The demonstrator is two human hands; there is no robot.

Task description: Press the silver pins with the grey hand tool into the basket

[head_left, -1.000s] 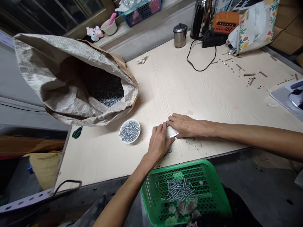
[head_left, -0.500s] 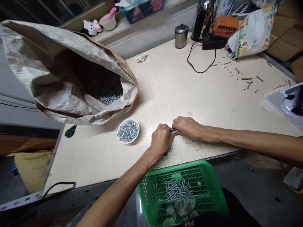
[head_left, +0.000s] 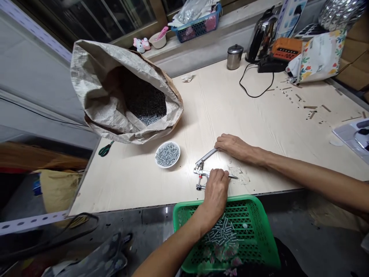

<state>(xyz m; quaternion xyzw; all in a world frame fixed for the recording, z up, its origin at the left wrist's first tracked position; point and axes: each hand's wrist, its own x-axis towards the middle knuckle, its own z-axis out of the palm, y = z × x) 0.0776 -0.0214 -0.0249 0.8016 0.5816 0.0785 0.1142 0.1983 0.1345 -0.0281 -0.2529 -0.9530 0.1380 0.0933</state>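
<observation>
Silver hand-press pliers (head_left: 201, 172), with a coil spring and a small red ring, lie near the front edge of the table with their arms spread apart. My left hand (head_left: 216, 190) is closed around their lower arm, whose tip shows past my fingers. At the far end of the raised upper lever, my right hand (head_left: 233, 147) grips with bent fingers. Just left of the pliers, a white bowl (head_left: 167, 155) is full of small silver screw-like pieces. Below my left hand, a green basket (head_left: 255, 215) holds more, longer screw-like pieces. My fingers hide part of the pliers' jaw.
A large open woven sack (head_left: 98, 92) of dark and silver small pieces stands at the left. Green-handled scissors (head_left: 105, 150) lie by the left edge. At the back are a metal canister (head_left: 234, 57), a kettle (head_left: 262, 36), an orange box (head_left: 286, 48) and a cable (head_left: 250, 94).
The pliers have spread from nearly closed, hidden between my hands, to wide apart. My left hand has moved right and nearer to me; my right hand has lifted the lever. The view has shifted left.
</observation>
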